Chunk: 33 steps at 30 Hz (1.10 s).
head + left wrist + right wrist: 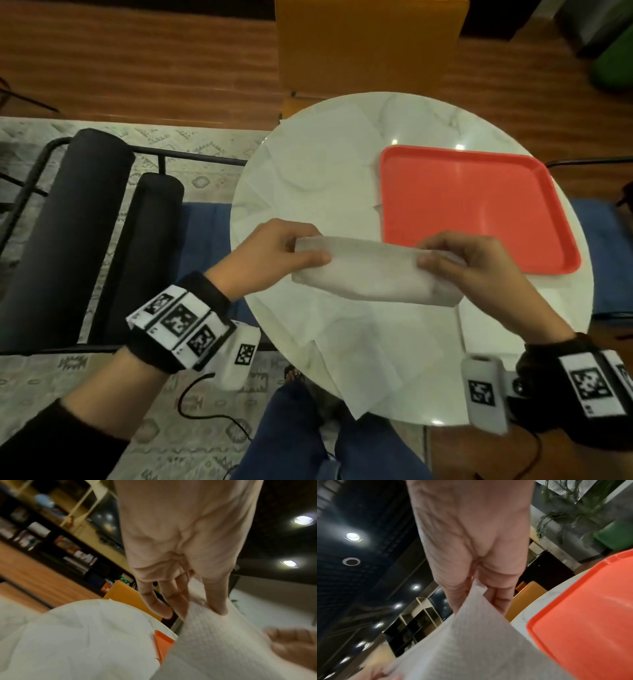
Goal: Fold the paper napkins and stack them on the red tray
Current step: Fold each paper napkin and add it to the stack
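Note:
A white paper napkin (373, 274), folded over into a long band, hangs in the air above the round table (411, 116). My left hand (301, 251) pinches its left end between thumb and fingers. My right hand (431, 255) pinches the right end the same way. In the left wrist view the thumb presses on the napkin (214, 642); in the right wrist view the napkin (471, 635) runs up between thumb and fingers. The red tray (479, 212) lies bare on the table's right half, just beyond my right hand. Several flat unfolded napkins (318, 178) cover the table's left and near parts.
An orange chair (370, 44) stands behind the table. A black metal-framed chair (102, 219) with dark cushions sits to the left. Blue seat pads (606, 253) show at both sides. My legs are under the table's near edge, and a cable trails on the rug.

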Motion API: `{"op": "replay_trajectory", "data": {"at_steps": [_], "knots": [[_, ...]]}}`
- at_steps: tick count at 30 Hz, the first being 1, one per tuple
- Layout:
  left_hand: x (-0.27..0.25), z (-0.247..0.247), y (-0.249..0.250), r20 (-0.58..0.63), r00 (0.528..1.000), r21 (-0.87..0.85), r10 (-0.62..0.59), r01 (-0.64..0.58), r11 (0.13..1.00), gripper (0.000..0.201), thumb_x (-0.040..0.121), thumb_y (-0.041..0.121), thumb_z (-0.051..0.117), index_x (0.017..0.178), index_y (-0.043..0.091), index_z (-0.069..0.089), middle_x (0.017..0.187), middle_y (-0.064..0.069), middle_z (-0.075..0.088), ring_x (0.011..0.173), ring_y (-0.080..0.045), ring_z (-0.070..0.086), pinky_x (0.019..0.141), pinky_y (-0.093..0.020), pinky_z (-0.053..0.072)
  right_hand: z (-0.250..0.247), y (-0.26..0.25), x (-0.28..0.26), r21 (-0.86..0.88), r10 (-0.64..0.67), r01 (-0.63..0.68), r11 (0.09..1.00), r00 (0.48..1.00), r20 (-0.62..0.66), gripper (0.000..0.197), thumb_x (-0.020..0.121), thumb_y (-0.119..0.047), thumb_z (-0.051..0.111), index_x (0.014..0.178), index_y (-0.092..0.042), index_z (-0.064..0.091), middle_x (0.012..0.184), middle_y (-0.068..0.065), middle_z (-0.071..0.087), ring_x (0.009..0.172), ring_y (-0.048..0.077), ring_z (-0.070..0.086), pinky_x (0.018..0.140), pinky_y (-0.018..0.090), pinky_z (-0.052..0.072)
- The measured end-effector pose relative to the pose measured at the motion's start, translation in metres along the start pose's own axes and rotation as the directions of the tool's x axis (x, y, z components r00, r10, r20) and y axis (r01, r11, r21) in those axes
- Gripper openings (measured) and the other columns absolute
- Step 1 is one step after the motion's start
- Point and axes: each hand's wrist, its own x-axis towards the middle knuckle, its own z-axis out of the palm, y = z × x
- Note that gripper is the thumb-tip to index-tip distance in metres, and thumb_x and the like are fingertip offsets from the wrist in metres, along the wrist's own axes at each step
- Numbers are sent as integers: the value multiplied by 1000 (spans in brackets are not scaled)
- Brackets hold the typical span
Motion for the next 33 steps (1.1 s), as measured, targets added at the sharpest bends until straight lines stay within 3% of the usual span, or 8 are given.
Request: {"op": "replay_trajectory", "data": {"at_steps": [5,11,15,18,23,28,31,33], "knots": [[18,-7,-26,76,964,-215,-255,266,940,27,85,17,67,106,1,67,99,-11,72,82,-12,69,71,-18,56,11,26,38,210,190,-204,956,978,88,10,84,-8,67,93,-5,70,82,4,71,72,7,64,65,16,52],[56,8,-93,-43,907,-3,-418,419,908,19,84,17,69,100,8,65,99,-19,70,85,-30,67,76,-33,57,58,79,97,-75,251,-244,967,964,89,11,82,-2,65,89,-9,70,75,5,64,62,6,54,64,25,46],[65,13,-109,-186,914,140,-361,388,911,15,83,19,70,93,8,69,85,-11,67,79,-23,58,66,-23,42,73,87,106,-201,201,-201,959,979,-19,11,84,-6,63,89,-7,72,73,0,63,67,10,55,55,3,37],[60,14,-112,-267,918,97,-293,328,940,13,82,20,71,87,8,71,81,-5,66,81,-20,58,68,-21,42,72,84,98,-153,135,-148,977,987,-91,9,84,-10,66,89,-9,73,76,-1,64,68,8,55,55,1,37],[27,24,-116,-304,946,87,-116,149,985,4,83,20,71,84,23,71,89,-1,70,84,-12,61,77,-13,42,69,84,56,-197,-2,-28,980,989,-148,6,83,-14,69,88,-15,73,85,-3,68,73,9,55,71,13,42],[-7,44,-138,-214,975,319,65,6,948,12,83,29,66,90,25,75,87,8,68,83,-13,59,79,-35,48,82,117,12,-413,-101,57,909,991,-86,9,80,-20,72,85,-28,73,86,-7,68,84,18,60,82,47,46],[-18,59,-150,-128,987,458,100,-31,888,22,82,39,56,90,29,74,87,10,68,80,-16,60,79,-41,46,92,132,-3,-500,-94,48,865,993,-68,12,79,-21,74,84,-31,73,84,-10,67,80,18,60,80,45,44],[-23,65,-155,-112,989,539,93,-18,842,15,82,31,62,90,29,74,87,8,68,81,-20,61,84,-34,34,98,138,-12,-523,-69,32,852,996,-51,10,81,-21,72,86,-30,74,86,-9,67,83,19,59,81,40,37]]}}
